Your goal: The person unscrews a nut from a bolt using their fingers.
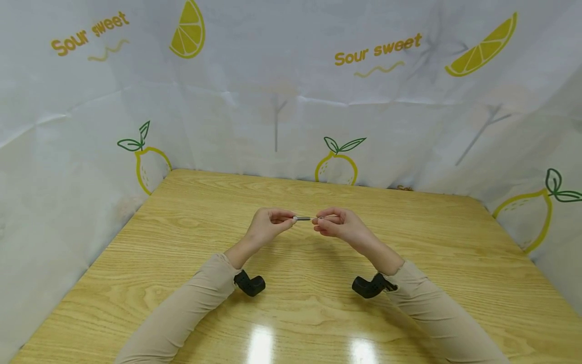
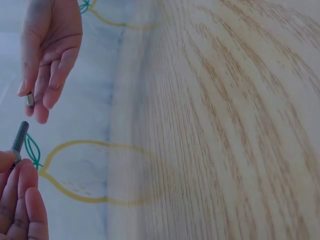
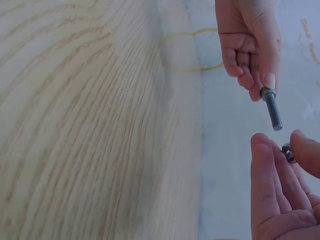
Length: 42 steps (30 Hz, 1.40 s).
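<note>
In the head view, my left hand (image 1: 269, 224) pinches a grey metal bolt (image 1: 303, 218) by its head end. The bolt's threaded shank (image 3: 273, 112) sticks out toward the other hand. My right hand (image 1: 341, 225) holds a small metal nut (image 3: 288, 153) between thumb and fingertips, seen best in the right wrist view. A short gap separates the bolt's tip from the nut (image 2: 30, 100) in both wrist views. Both hands are raised above the table, facing each other.
A wood-grain table (image 1: 309, 313) lies under both hands. Behind it hangs a white cloth (image 1: 254, 131) printed with lemons and lettering. A black wrist device (image 1: 250, 284) sits at the left cuff, and another black device (image 1: 368, 286) at the right.
</note>
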Each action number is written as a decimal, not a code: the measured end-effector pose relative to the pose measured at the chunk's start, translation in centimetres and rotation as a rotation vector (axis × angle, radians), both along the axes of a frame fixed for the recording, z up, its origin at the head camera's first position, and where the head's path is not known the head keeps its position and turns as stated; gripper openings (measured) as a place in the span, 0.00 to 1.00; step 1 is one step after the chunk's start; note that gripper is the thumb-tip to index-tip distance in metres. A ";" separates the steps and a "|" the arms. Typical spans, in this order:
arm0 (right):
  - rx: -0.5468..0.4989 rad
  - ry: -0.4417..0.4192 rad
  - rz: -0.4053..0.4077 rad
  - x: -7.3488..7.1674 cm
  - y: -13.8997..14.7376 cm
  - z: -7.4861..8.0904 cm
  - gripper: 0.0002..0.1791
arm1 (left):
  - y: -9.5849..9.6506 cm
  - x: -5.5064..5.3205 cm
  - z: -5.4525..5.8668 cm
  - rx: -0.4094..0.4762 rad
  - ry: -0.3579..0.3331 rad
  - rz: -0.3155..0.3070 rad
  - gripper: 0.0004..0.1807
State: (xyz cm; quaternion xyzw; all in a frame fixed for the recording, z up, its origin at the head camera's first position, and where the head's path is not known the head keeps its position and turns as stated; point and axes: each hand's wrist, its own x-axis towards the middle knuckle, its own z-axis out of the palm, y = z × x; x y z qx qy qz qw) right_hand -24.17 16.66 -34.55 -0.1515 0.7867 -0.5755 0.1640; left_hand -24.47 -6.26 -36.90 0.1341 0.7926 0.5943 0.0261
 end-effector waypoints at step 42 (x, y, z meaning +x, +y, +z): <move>0.234 0.010 -0.080 -1.6 2.4 -3.1 0.17 | -1.4 -0.8 -1.8 -0.180 -0.041 0.047 0.10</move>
